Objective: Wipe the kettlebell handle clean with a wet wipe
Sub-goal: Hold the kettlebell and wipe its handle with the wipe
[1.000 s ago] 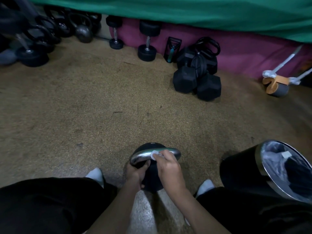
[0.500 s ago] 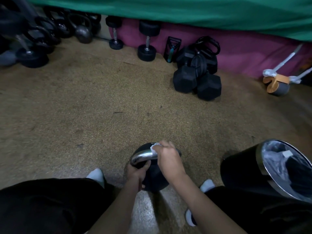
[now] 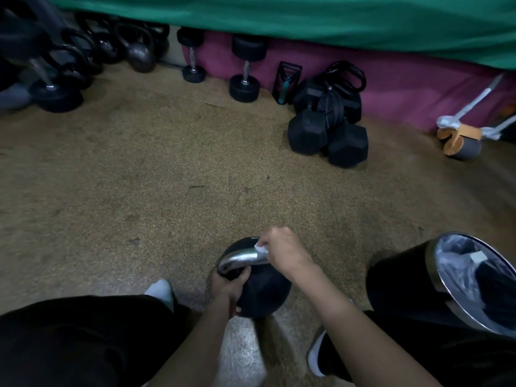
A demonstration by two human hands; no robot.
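A black kettlebell [image 3: 262, 291] with a shiny silver handle [image 3: 240, 259] stands on the floor between my feet. My left hand [image 3: 227, 284] grips the kettlebell at the near left foot of the handle. My right hand [image 3: 282, 248] is wrapped over the right part of the handle and pinches a white wet wipe [image 3: 261, 248] against the metal. Only a small corner of the wipe shows under my fingers; the handle's right end is hidden by that hand.
A black bin [image 3: 402, 280] with a plastic liner stands tilted at my right. Black hex dumbbells [image 3: 326, 135] lie ahead by the pink wall pad, round dumbbells [image 3: 244, 76] and kettlebells [image 3: 136, 51] farther left. An ab roller [image 3: 460, 141] sits at the far right. Brown speckled floor lies between.
My right hand has slid with the wipe from the handle's left-middle toward its right end, baring more shiny metal. My left hand keeps its grip on the kettlebell.
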